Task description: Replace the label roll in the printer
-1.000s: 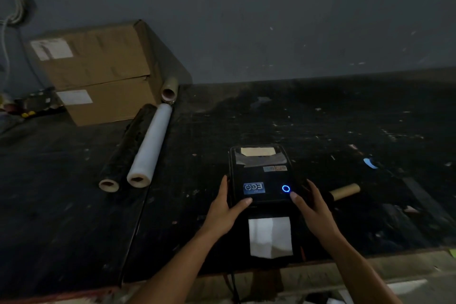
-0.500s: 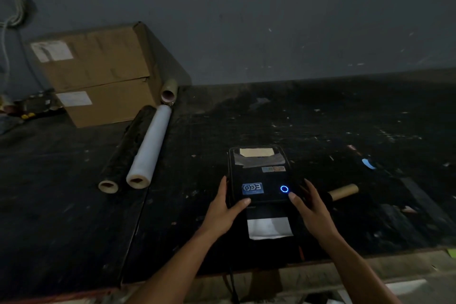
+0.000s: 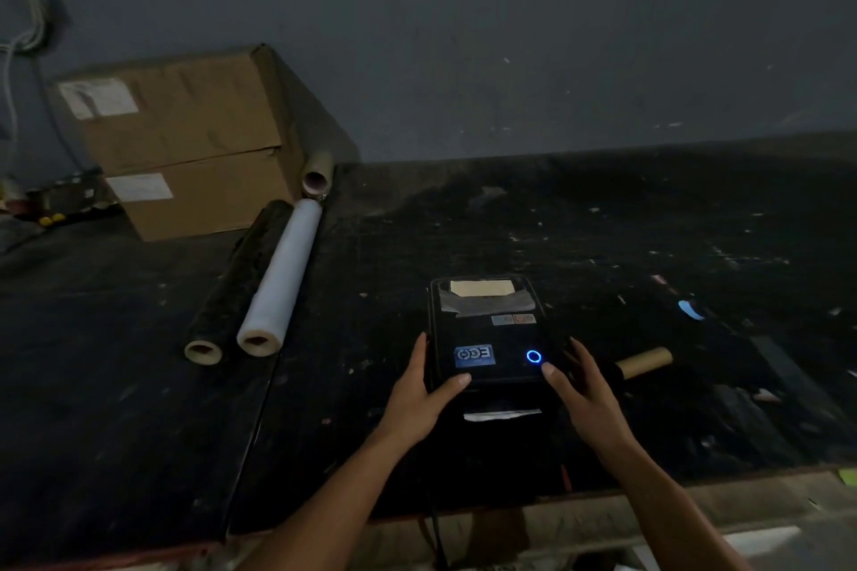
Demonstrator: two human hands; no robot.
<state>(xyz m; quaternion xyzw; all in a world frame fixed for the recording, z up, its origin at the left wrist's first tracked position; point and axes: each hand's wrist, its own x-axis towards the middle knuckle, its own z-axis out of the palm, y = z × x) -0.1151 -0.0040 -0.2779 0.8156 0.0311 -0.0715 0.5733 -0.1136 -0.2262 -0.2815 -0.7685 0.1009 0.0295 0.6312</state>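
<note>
A black label printer (image 3: 487,334) sits on the dark table near its front edge, with a lit blue ring button (image 3: 534,356) and a blue logo sticker on its lid. My left hand (image 3: 419,399) grips the printer's left front corner, thumb on the lid. My right hand (image 3: 582,389) holds the right front corner, thumb just below the blue ring. Only a thin white strip of label paper (image 3: 501,415) shows at the front slot. A bare cardboard core (image 3: 644,362) lies on the table just right of my right hand.
A white film roll (image 3: 283,278) and a dark roll (image 3: 236,287) lie side by side at the left. Behind them stand two stacked cardboard boxes (image 3: 185,144) and a short tube (image 3: 317,176). A black cable (image 3: 436,529) hangs over the table's front edge.
The white label paper sticking out of the front slot has shrunk from a long sheet to a thin strip. Both hands have stayed on the printer's front corners.
</note>
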